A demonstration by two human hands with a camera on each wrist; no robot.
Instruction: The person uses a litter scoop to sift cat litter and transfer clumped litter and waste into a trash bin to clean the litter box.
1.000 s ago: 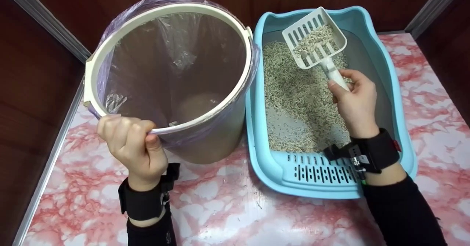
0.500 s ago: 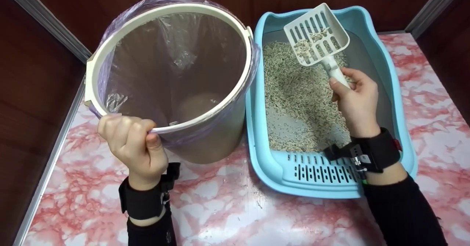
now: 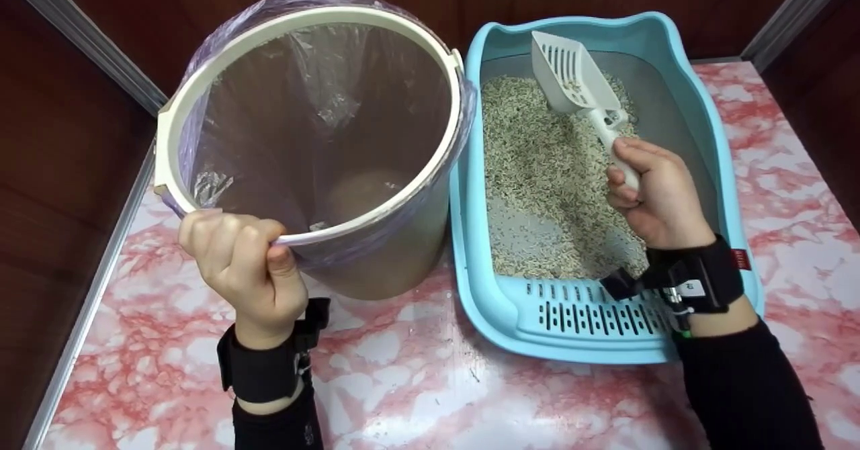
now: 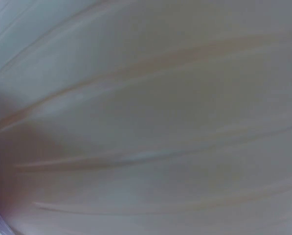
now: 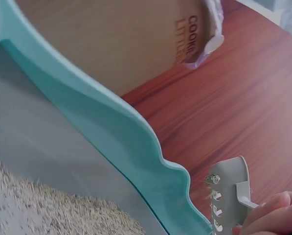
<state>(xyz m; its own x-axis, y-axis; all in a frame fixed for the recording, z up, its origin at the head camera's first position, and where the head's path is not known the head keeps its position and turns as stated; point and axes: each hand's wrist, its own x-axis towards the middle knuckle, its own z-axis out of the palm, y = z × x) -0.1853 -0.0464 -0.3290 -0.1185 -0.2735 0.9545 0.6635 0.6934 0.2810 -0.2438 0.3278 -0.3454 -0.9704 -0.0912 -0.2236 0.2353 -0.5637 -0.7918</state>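
Note:
My left hand (image 3: 242, 262) grips the near rim of a cream bin (image 3: 309, 134) lined with a purple plastic bag; the bin leans toward me. To its right stands a light blue litter tray (image 3: 732, 188) holding pale grey litter (image 3: 544, 168). My right hand (image 3: 655, 191) grips the handle of a white slotted scoop (image 3: 571, 77), which is turned on its side over the far part of the tray, almost bare of litter. In the right wrist view the scoop (image 5: 229, 196) shows by the tray wall (image 5: 111, 127). The left wrist view shows only a blurred pale surface.
Both containers stand on a pink marbled tabletop (image 3: 416, 389) with dark wooden walls behind and at both sides. A metal strip (image 3: 94, 282) edges the table's left side. A slotted step (image 3: 584, 312) forms the tray's near end. A brown box with lettering (image 5: 136, 39) appears behind the tray.
The scoop was level and full of litter a second ago; the litter sifted out, and my right hand has rolled the scoop onto its side and lowered it. My left hand has stayed still.

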